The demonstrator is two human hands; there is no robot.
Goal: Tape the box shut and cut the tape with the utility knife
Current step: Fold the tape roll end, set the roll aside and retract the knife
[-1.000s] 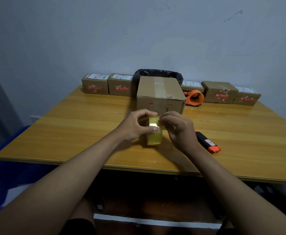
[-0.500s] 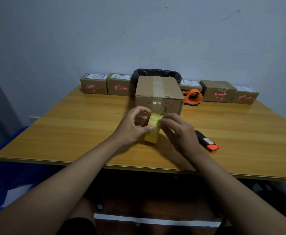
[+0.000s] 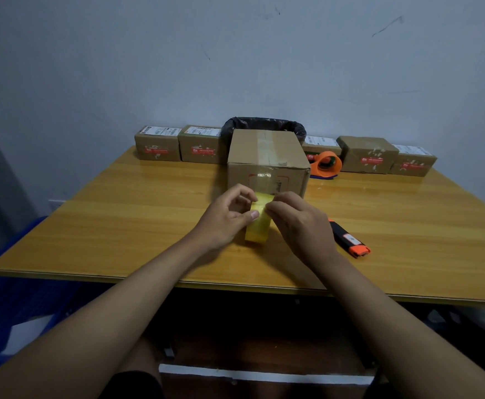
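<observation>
A brown cardboard box point(image 3: 267, 156) stands in the middle of the wooden table point(image 3: 120, 220), with clear tape along its top seam and front. Just in front of it a yellowish roll of tape point(image 3: 260, 223) stands on edge. My left hand point(image 3: 224, 220) grips the roll from the left, thumb on its rim. My right hand point(image 3: 298, 223) pinches at the top of the roll from the right. A black and orange utility knife point(image 3: 349, 239) lies on the table to the right of my right hand, untouched.
Several small labelled cardboard boxes point(image 3: 157, 145) line the back edge against the wall. An orange tape dispenser point(image 3: 326, 164) sits right of the big box. A black-lined bin point(image 3: 264, 125) is behind it. A blue crate point(image 3: 11, 289) is at the lower left.
Both hands stay on the tape roll and have shifted it slightly toward the box; the roll is tilted a little differently. The knife and box have not moved.
</observation>
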